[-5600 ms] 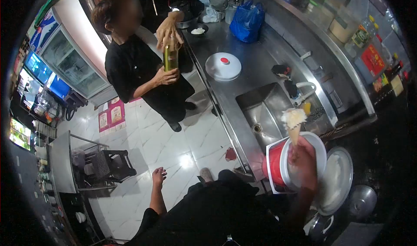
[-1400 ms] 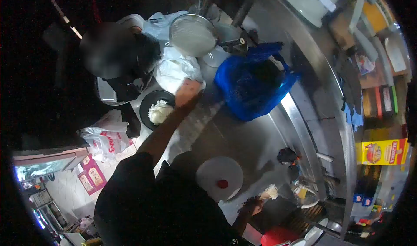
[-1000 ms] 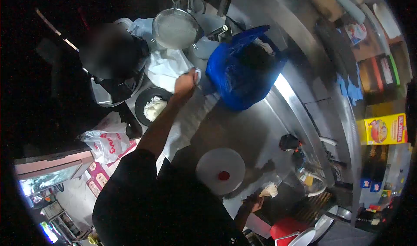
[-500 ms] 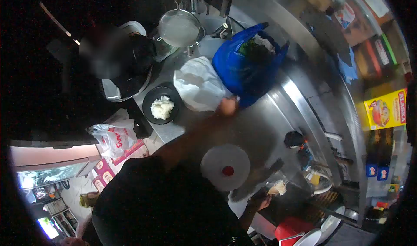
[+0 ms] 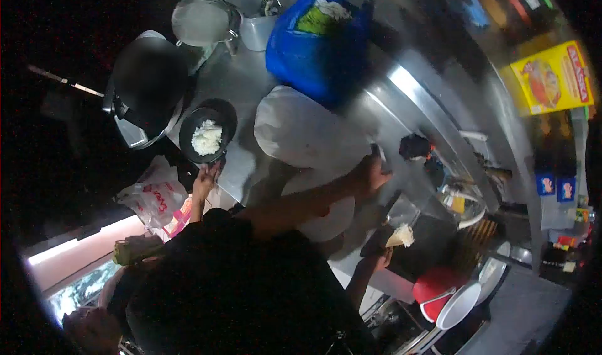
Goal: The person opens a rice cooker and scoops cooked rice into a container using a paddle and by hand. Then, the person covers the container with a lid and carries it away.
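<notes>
My left hand reaches across the counter, its fingers closed at the near right edge of a white plastic bag. Under that forearm lies a pale round disc with a red spot, partly hidden. My right hand, lower right, is closed around a tan, cone-shaped thing with white stuff on its wide end. Behind the white bag stands a blue plastic bag with something green and white in its mouth. Another person's hand touches the rim of a black plate of white rice.
A strainer and a translucent container stand at the back. Dark cookware is at the left. A yellow box sits on the right shelf. A red container and a white bowl are lower right.
My left hand has moved right, and the white bag now stretches toward it. Another person's hand has come to the black plate. The whole view has shifted and turned slightly.
</notes>
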Motion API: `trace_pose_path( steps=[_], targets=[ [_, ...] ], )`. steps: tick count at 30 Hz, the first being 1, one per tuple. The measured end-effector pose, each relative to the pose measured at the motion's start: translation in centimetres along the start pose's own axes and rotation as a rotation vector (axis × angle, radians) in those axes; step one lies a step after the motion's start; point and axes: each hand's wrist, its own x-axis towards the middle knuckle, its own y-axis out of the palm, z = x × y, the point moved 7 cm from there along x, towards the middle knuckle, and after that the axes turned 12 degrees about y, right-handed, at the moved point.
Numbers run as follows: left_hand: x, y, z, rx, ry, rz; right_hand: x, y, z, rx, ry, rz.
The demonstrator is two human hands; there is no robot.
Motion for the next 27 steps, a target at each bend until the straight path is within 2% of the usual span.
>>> trace_pose_path(
  steps=[2, 4, 6, 9, 11, 14, 23, 26, 27],
  targets=[
    [0.2, -1.7, -1.6, 0.13, 0.075, 0.181, 0.9, 0.0, -0.1, 0.011, 0.117, -0.061],
    [-0.3, -3.9, -2.6, 0.409, 0.169, 0.345, -2.8, 5.1, 3.9, -0.054, 0.113, -0.014],
    [-1.6, -7.5, -1.4, 0.628, 0.218, 0.061, -4.1, 6.8, 5.1, -0.126, 0.182, 0.07],
    [-2.7, -12.4, -1.3, 0.551, 0.363, -0.147, -4.3, 7.1, 4.8, -0.126, 0.226, 0.101],
    [-3.0, -15.1, 1.4, 0.457, 0.351, -0.229, -4.4, 9.0, 5.5, -0.043, 0.213, 0.174],
    [-4.2, -18.6, 3.6, 0.383, 0.256, -0.274, -4.8, 11.4, 6.8, -0.275, 0.195, 0.138],
    [-6.3, -21.9, 1.4, 0.425, 0.168, -0.303, -6.7, 18.3, 13.0, -0.319, 0.277, 0.209],
    [-6.2, -22.9, 1.2, 0.487, 0.176, -0.301, -6.8, 19.7, 14.3, -0.318, 0.239, 0.351],
    [-6.3, -23.3, 0.6, 0.641, 0.32, -0.338, -6.9, 20.3, 14.5, -0.305, 0.22, 0.422]
  ],
)
